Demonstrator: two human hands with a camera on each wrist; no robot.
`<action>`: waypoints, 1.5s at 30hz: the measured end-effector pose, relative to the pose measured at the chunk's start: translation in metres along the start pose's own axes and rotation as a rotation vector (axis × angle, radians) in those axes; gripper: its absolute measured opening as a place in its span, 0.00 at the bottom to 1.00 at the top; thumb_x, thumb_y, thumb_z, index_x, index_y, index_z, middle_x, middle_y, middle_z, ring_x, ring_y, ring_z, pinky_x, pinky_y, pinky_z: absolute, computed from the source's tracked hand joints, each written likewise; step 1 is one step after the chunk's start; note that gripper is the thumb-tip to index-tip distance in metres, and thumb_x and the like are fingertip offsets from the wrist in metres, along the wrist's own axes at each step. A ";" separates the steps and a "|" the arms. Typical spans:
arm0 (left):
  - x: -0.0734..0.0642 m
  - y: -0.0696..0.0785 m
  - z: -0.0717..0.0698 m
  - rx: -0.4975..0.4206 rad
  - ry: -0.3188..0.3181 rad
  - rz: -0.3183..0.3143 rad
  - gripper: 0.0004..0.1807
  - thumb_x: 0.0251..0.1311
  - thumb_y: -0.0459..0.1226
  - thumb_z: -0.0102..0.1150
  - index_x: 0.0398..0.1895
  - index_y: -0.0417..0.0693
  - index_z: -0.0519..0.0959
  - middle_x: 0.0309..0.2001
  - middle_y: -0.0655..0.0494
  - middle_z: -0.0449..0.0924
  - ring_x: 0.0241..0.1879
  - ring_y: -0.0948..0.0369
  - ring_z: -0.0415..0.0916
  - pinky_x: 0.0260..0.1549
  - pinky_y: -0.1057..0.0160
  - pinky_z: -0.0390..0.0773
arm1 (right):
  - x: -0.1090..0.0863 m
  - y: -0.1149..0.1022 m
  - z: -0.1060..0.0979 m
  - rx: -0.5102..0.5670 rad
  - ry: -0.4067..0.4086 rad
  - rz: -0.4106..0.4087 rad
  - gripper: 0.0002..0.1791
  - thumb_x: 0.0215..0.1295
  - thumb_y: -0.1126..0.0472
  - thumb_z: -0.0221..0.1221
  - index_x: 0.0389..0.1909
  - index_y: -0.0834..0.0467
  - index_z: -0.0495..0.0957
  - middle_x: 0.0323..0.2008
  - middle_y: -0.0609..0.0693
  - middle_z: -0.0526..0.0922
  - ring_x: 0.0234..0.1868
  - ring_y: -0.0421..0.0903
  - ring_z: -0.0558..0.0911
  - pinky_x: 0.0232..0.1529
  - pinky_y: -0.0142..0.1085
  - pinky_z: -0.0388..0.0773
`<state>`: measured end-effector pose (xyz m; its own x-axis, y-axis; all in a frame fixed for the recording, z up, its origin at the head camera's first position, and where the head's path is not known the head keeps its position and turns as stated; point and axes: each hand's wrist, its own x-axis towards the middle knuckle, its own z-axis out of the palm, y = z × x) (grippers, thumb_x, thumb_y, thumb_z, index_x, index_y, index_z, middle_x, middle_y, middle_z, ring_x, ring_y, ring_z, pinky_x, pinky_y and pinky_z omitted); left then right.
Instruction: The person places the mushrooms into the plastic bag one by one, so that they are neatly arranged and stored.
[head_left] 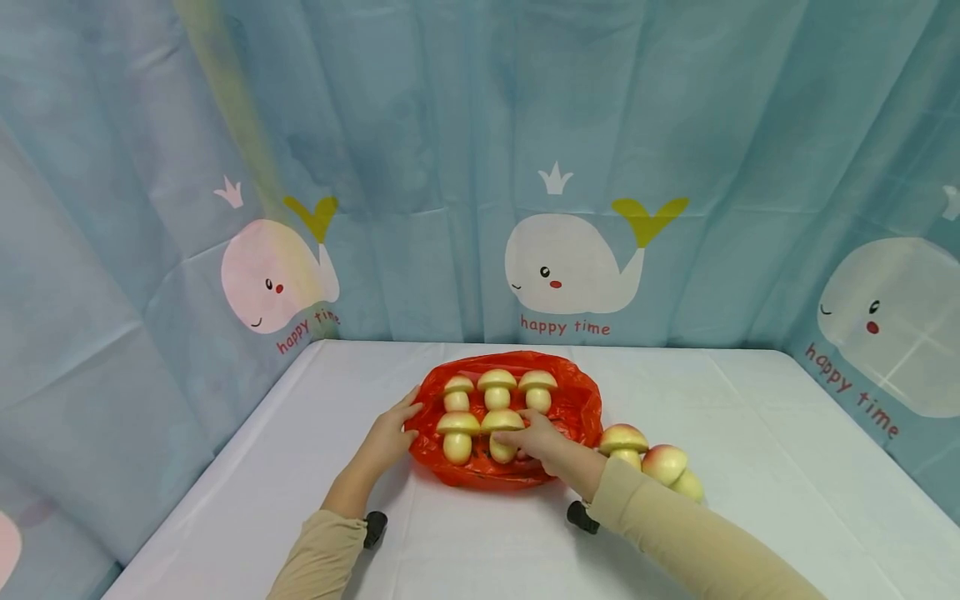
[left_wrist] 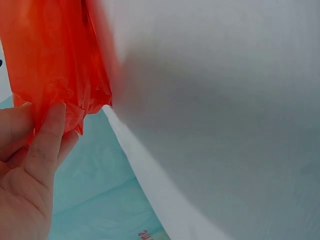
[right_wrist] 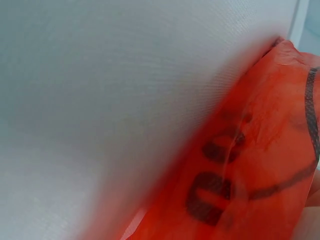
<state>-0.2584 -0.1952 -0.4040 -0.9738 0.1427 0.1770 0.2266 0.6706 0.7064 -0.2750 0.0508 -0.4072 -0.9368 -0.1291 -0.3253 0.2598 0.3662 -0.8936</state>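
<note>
A red plastic bag (head_left: 476, 477) lies with its mouth spread wide on the table, several pale yellow toy mushrooms (head_left: 457, 450) standing inside in two rows. At the bag's left side, my left hand (head_left: 387, 435) holds the rim; the left wrist view shows its fingers (left_wrist: 47, 135) on the crumpled red plastic. My right hand (head_left: 546, 442) reaches over the right rim and grips the front-row toy mushroom (head_left: 501, 452) by its stem, thumb on the near side. The right wrist view is mostly bag wall with black print (right_wrist: 207, 197); most of that hand is hidden there.
To the right of the bag, more toy mushrooms with pinkish caps (head_left: 624, 437) lie on the white table (head_left: 735, 425), partly behind my right forearm. Black wrist cameras (head_left: 375, 528) sit under both wrists. A blue whale-print curtain (head_left: 450, 167) closes off the back and sides.
</note>
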 end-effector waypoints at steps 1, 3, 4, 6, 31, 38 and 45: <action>0.000 0.000 0.000 -0.002 0.001 -0.005 0.27 0.56 0.17 0.51 0.62 0.21 0.67 0.73 0.40 0.55 0.70 0.41 0.52 0.66 0.44 0.58 | 0.000 0.000 0.000 0.005 -0.006 -0.003 0.41 0.58 0.57 0.68 0.68 0.64 0.60 0.47 0.58 0.73 0.38 0.52 0.75 0.39 0.39 0.77; 0.000 0.000 0.000 0.000 0.003 -0.004 0.27 0.56 0.17 0.51 0.62 0.21 0.67 0.72 0.40 0.56 0.70 0.40 0.53 0.66 0.43 0.58 | -0.001 0.000 -0.001 0.012 -0.010 0.000 0.42 0.57 0.58 0.69 0.69 0.64 0.60 0.48 0.59 0.73 0.38 0.51 0.76 0.39 0.39 0.78; 0.000 0.000 0.000 0.003 0.004 -0.001 0.27 0.55 0.17 0.51 0.61 0.21 0.67 0.72 0.39 0.56 0.70 0.40 0.53 0.65 0.43 0.58 | -0.001 -0.001 -0.001 0.014 -0.013 0.001 0.42 0.57 0.58 0.69 0.70 0.64 0.59 0.48 0.59 0.73 0.37 0.51 0.76 0.39 0.38 0.78; 0.000 0.001 0.000 -0.003 0.001 -0.011 0.27 0.56 0.17 0.51 0.62 0.21 0.66 0.72 0.40 0.55 0.70 0.40 0.52 0.66 0.43 0.58 | -0.002 -0.001 -0.002 0.010 -0.015 0.005 0.43 0.57 0.58 0.69 0.70 0.63 0.59 0.49 0.59 0.73 0.37 0.51 0.76 0.39 0.38 0.79; -0.002 0.001 -0.001 0.013 0.000 0.009 0.27 0.55 0.16 0.51 0.61 0.21 0.67 0.72 0.37 0.56 0.70 0.39 0.53 0.65 0.43 0.59 | -0.005 -0.005 -0.003 -0.028 -0.041 -0.012 0.42 0.56 0.61 0.70 0.69 0.63 0.61 0.46 0.59 0.74 0.33 0.50 0.79 0.37 0.39 0.82; -0.001 0.001 0.000 0.001 0.004 0.001 0.27 0.55 0.16 0.51 0.61 0.21 0.67 0.72 0.39 0.56 0.70 0.40 0.53 0.66 0.43 0.58 | -0.004 -0.006 -0.002 -0.014 -0.030 -0.016 0.43 0.56 0.61 0.69 0.70 0.63 0.59 0.50 0.61 0.73 0.35 0.52 0.79 0.39 0.41 0.82; 0.000 0.000 0.000 -0.002 -0.007 -0.010 0.27 0.55 0.17 0.51 0.62 0.21 0.66 0.73 0.39 0.55 0.70 0.41 0.52 0.66 0.43 0.57 | -0.003 -0.004 -0.003 -0.026 -0.021 -0.009 0.43 0.56 0.60 0.70 0.70 0.63 0.60 0.48 0.60 0.74 0.34 0.52 0.79 0.37 0.40 0.82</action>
<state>-0.2587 -0.1950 -0.4035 -0.9762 0.1405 0.1652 0.2166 0.6705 0.7096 -0.2739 0.0522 -0.4015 -0.9339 -0.1518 -0.3237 0.2447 0.3887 -0.8883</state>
